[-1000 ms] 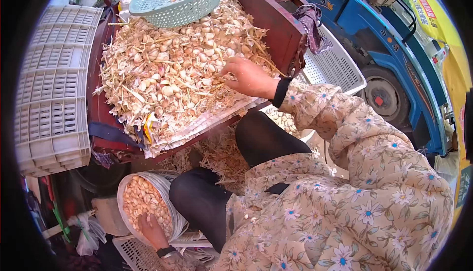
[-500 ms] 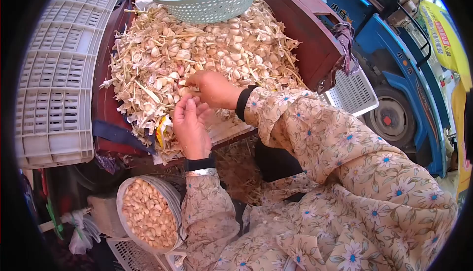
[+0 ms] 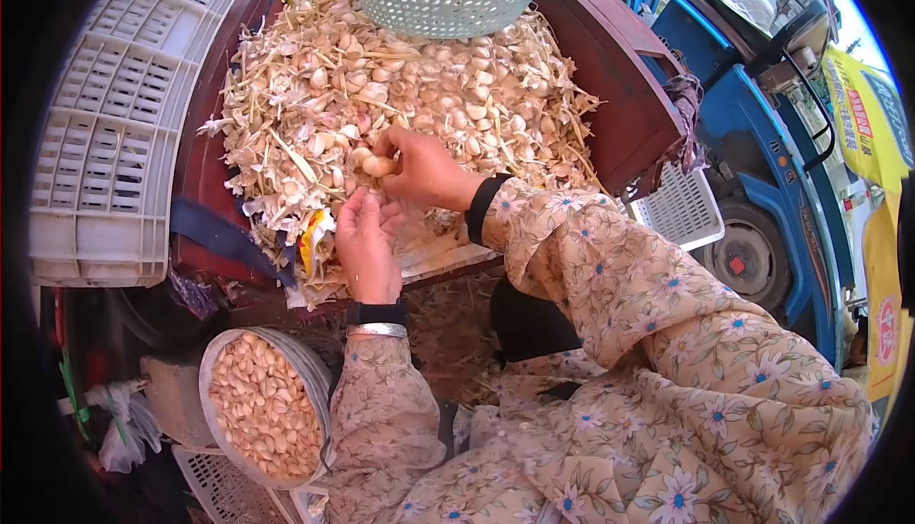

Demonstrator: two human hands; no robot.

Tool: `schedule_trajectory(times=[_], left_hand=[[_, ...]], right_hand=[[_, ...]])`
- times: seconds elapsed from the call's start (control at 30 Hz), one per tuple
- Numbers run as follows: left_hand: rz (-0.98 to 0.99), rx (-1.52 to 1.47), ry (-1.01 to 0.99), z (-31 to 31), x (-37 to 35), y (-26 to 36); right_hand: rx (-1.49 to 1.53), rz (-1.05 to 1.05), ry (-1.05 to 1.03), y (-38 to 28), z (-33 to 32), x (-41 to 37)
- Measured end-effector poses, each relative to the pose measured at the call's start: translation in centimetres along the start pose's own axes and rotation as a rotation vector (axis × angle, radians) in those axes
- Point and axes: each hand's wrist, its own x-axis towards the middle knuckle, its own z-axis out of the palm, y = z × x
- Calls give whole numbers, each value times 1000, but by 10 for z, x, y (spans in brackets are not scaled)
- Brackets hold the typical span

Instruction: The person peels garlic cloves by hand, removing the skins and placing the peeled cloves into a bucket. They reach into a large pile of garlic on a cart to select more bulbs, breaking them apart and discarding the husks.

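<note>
A heap of garlic cloves and dry husks (image 3: pixel 457 85) lies in front of me. At its near side, my right hand (image 3: pixel 427 171) pinches a pale garlic clove (image 3: pixel 378 165) between thumb and fingers. Just below it, my left hand (image 3: pixel 368 243) is upright with its fingers drawn together, close to the right fingertips; what is in them, if anything, I cannot make out. Below on the left, a white bucket (image 3: pixel 320 381) is filled with peeled-looking cloves (image 3: pixel 265 405).
A pale green perforated basket (image 3: pixel 448 11) rests on the far side of the heap. Red-brown side panels (image 3: pixel 620 66) flank it. White slatted crates (image 3: pixel 105 143) stand at left, another crate (image 3: pixel 681 205) at right. Beyond is a blue vehicle (image 3: pixel 762 162).
The view has shifted slightly, so the bucket and crates appear further left. My right hand has lifted a little from the left, and the clove at its fingertips shows more clearly.
</note>
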Motion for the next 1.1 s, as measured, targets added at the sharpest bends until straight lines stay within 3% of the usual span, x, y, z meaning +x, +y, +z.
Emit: schedule_trajectory(times=[0.17, 0.4, 0.57, 0.7, 0.83, 0.93, 1.1], left_hand=[[-60, -94, -163, 1, -3, 7], [-178, -193, -375, -4, -5, 9], [-133, -146, -347, -1, -14, 4], [-164, -61, -379, 6, -21, 6], [-206, -85, -351, 0, -18, -3], [-206, -114, -315, 2, -20, -7], [-183, -183, -312, -1, -20, -10]], right_hand=[[239, 41, -100, -30, -30, -27], [150, -261, -168, -39, -52, -59], [724, 226, -83, -39, -51, -74], [339, 200, -139, -46, -61, -72], [523, 325, -334, -33, -60, -64], [771, 573, -263, -39, -57, -65], [1140, 629, -84, -26, -39, -74]])
